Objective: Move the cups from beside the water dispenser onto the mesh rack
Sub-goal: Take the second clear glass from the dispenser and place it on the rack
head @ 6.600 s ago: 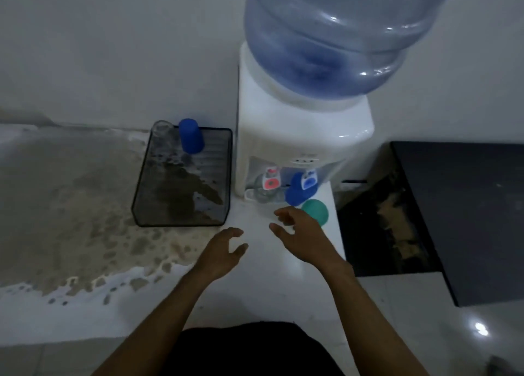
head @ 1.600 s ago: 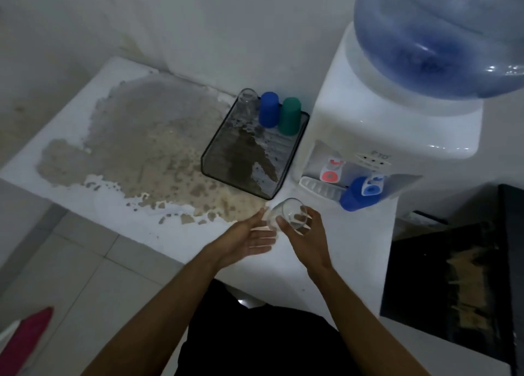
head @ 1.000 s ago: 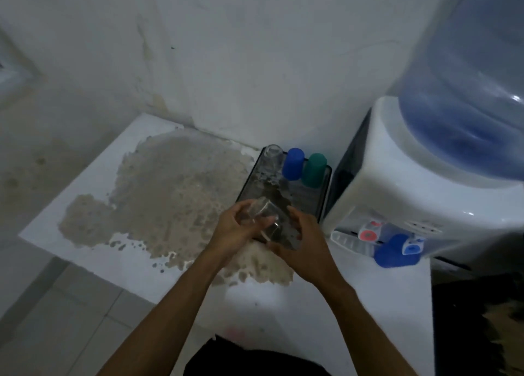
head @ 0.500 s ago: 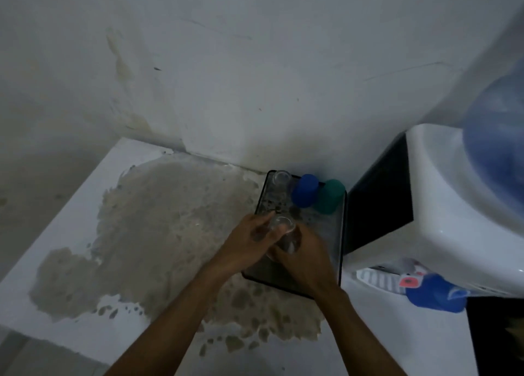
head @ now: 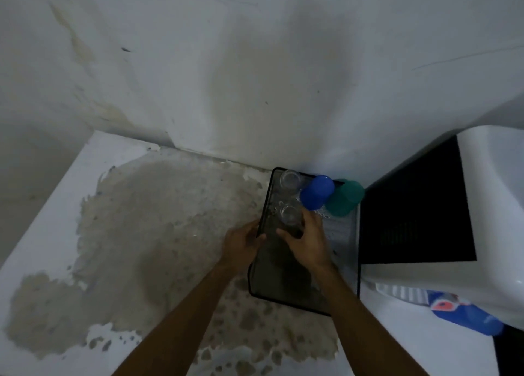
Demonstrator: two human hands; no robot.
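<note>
Over the last seconds a green cup (head: 344, 198) went from beside the water dispenser (head: 465, 220) to the far end of the mesh rack (head: 286, 297), just right of the blue cup (head: 317, 193). A clear glass (head: 289, 215), lifted from in front of the dispenser in both hands, was carried left and down onto the rack. The left hand (head: 241, 246) drew back to the rack's left rim, while the right hand (head: 307, 241) stayed wrapped around the glass.

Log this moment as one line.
right hand grip: clear glass | over mesh rack | left hand: beside | blue cup: at dispenser
</note>
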